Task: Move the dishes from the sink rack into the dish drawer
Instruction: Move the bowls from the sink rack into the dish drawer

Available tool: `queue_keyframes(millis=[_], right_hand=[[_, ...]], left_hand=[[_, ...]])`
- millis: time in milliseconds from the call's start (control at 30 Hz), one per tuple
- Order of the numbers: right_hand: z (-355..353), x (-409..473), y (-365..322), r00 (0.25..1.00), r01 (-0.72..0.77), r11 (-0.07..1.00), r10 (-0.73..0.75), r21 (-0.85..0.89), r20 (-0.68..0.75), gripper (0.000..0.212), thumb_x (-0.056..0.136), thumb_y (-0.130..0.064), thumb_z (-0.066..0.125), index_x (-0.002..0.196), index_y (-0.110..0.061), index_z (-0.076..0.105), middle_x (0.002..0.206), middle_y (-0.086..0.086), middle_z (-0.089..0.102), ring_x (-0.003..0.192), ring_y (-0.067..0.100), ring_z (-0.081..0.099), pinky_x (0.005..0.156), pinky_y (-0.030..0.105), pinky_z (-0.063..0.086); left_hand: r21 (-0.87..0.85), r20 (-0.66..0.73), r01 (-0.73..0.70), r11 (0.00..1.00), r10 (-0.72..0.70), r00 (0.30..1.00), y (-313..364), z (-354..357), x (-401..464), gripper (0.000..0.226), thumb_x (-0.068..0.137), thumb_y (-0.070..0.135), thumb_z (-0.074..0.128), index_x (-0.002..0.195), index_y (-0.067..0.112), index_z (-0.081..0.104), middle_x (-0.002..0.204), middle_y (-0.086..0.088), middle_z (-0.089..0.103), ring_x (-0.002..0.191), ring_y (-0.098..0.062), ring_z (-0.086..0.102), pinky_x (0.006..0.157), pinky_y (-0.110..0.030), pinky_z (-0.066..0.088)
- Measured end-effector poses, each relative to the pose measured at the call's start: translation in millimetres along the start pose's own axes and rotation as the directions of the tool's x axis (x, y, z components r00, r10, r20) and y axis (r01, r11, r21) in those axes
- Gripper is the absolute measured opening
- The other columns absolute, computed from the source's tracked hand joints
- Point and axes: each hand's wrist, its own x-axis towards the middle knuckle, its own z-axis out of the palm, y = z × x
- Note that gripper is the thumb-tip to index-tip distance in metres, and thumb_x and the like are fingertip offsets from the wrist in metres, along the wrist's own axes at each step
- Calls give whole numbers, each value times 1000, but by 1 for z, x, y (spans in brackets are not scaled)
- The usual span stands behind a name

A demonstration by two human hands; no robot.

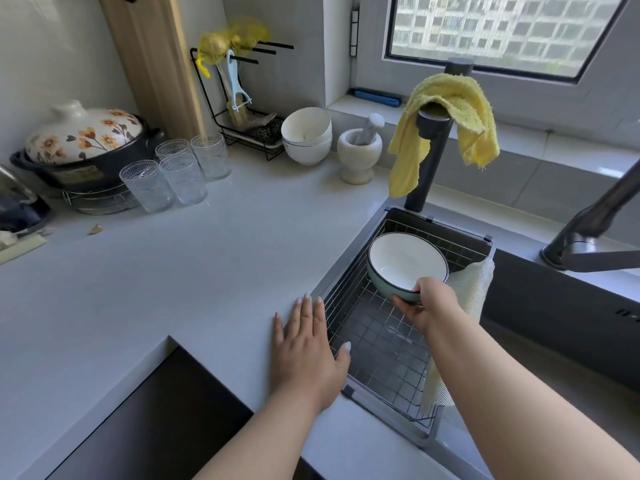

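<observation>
Grip: right hand (420,301) holds the bowl (405,266) by its near rim.
Other hand: left hand (306,355) lies flat and open on the desk (207,254).
Bowl: tilted, inside the sink rack (384,344).
Progress: only this bowl is left in the rack; drawer not seen.

Bowl (407,266) in right hand (424,304): pale green outside, white inside, dark rim. Yellow cloth (446,123) beyond it. Floral-patterned pot lid (83,131) far past left hand (306,355).

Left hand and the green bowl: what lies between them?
In the head view, only bare wire rack separates the flat left hand from the bowl.
</observation>
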Motion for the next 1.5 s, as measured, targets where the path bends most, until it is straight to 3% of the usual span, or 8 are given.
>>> queue_keyframes(millis=[200,300,433,700,833,967,1267,1500], right_hand=[[-2,-25,11,995,32,999,-28,-37,95,40,79,-2,41,118,-5,46,85,14,50,33,17,55,38,22,51],[-2,-47,15,987,81,990,-63,-118,145,31,82,-7,43,113,-4,49,81,17,54,42,20,57,36,19,43],[4,-84,21,972,65,987,-29,-149,231,26,87,-9,43,114,-6,46,75,14,49,39,16,41,38,19,30],[14,-157,60,814,317,908,-112,-275,570,21,89,-13,44,110,-15,47,78,13,46,45,17,45,45,28,32],[22,-188,87,709,391,858,-51,-332,704,19,92,-28,52,108,-17,55,84,17,53,59,23,55,49,30,42],[29,-218,120,616,435,816,39,-381,787,60,72,-55,60,116,-15,64,105,17,64,86,24,60,71,35,50],[53,-311,241,406,326,789,380,-521,831,57,72,-44,64,119,-11,62,108,20,71,93,33,70,84,47,56],[51,-392,361,392,287,703,533,-651,749,40,91,-27,57,118,2,58,107,31,63,78,33,70,63,41,58]], left_hand=[[-107,67,12,994,-5,998,-5,-7,4,80,90,64,7,154,18,-8,162,1,-12,147,-12,-16,119,-42,-14],[-424,117,53,904,-4,993,-13,-20,12,68,99,54,27,155,20,11,162,5,7,149,-9,0,120,-35,-6],[-935,228,240,261,-76,971,-24,-62,-3,50,101,44,38,146,20,39,144,9,43,133,-6,35,107,-21,21],[-871,294,229,-435,-88,952,-53,-92,-68,45,89,48,55,122,19,62,114,-12,68,107,-30,63,82,-50,57],[-816,320,158,-556,-207,925,-82,-88,-109,44,89,40,57,125,14,61,121,-21,64,109,-39,62,73,-41,55],[-748,340,52,-661,-315,886,-111,-90,-160,39,88,37,56,118,13,63,115,-21,66,106,-40,62,68,-44,55],[-671,419,-112,-733,-499,759,-198,-65,-316,46,87,45,54,119,13,61,111,-19,69,98,-37,65,73,-43,54],[-726,514,-129,-675,-658,550,-258,-21,-448,51,90,48,55,128,16,52,119,-18,65,100,-37,68,68,-44,57]])
